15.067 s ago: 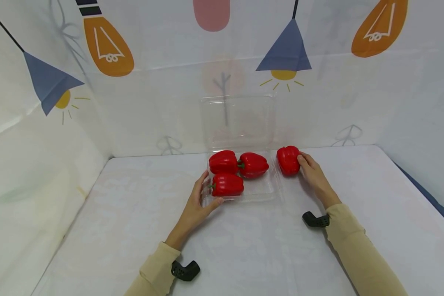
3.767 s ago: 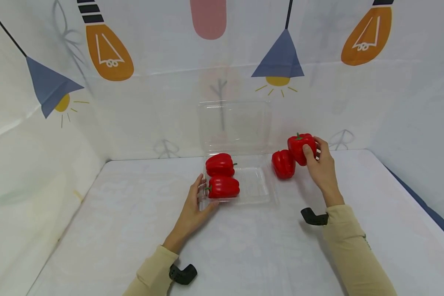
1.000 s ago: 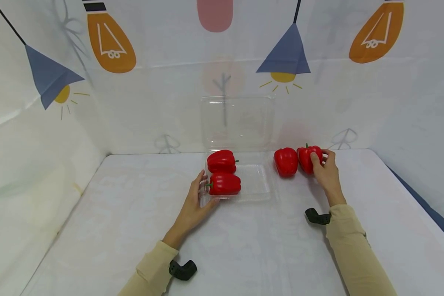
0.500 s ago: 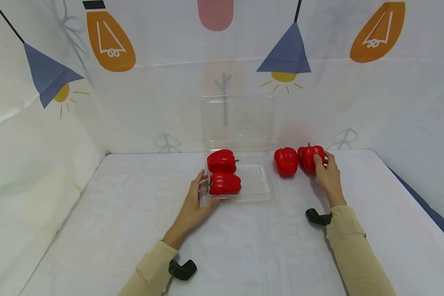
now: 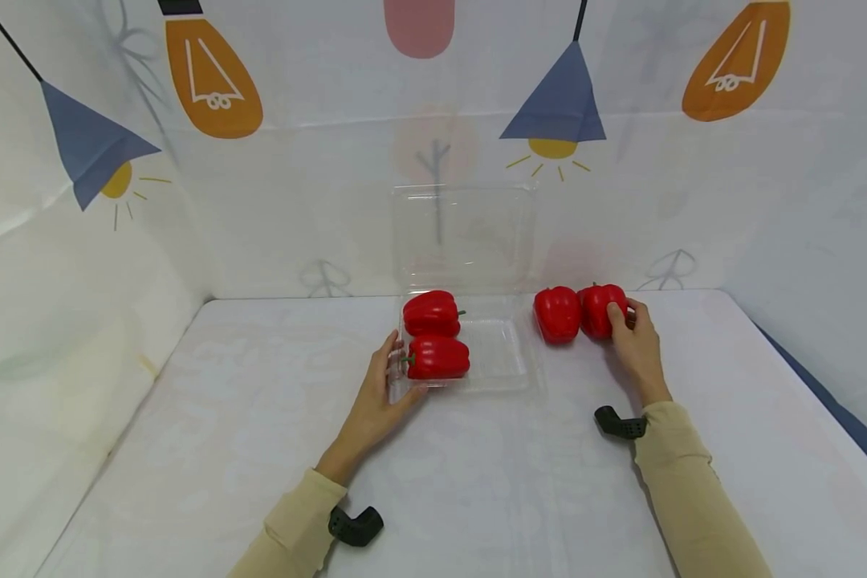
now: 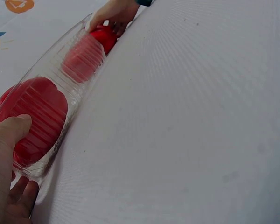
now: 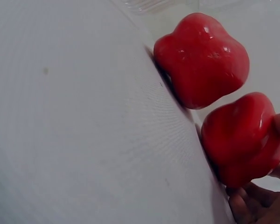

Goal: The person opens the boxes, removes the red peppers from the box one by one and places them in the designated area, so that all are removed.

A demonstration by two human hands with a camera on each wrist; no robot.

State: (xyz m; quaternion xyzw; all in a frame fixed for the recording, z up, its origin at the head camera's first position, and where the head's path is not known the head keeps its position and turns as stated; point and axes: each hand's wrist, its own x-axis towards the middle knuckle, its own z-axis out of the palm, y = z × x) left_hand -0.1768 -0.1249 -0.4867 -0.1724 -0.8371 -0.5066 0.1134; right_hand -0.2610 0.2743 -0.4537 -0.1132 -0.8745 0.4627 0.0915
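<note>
Beside clear box point(image 5: 502, 353) | right grip point(image 5: 638, 345) clamped on outer pepper point(image 5: 596, 313), partly hidden | left grip point(image 5: 371, 408) clamped on box

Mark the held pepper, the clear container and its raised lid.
Held pepper point(image 7: 242, 140), right wrist view, middle of its red surface.
Clear container point(image 5: 498, 347), head view, bare floor, right side.
Raised lid point(image 5: 466, 234), head view, middle of its panel.

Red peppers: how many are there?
4: a rear pepper and a front pepper in the clear box, a third pepper right of it on the table, a fourth pepper in the right hand.
</note>
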